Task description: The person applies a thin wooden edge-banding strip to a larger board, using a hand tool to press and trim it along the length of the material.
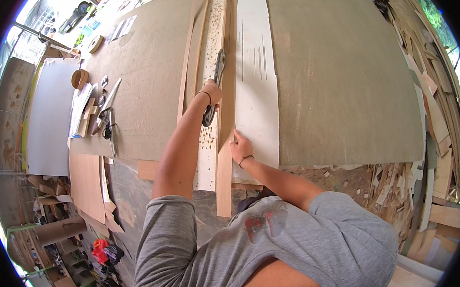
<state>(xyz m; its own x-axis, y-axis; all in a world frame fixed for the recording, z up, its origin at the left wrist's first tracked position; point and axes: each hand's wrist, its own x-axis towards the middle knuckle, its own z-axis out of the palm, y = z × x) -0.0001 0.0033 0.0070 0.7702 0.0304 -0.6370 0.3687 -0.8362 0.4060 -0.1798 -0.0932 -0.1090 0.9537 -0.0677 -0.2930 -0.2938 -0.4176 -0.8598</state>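
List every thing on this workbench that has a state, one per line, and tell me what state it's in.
Left hand: closed around the grip of the cutting tool.
Cutting tool: held, lying along the perforated white strip.
Right hand: fingers pressing flat on the long wooden strip.
Long wooden strip: lying flat, one end overhanging the table edge.
Tape roll: lying unused.

Cutting along a wood strip on the bench (342, 84)

Left hand (212, 92) grips a utility knife (213, 89) (blade end up), right hand (241, 148) presses the wood strip (227, 117) beside a white sheet (258, 89).
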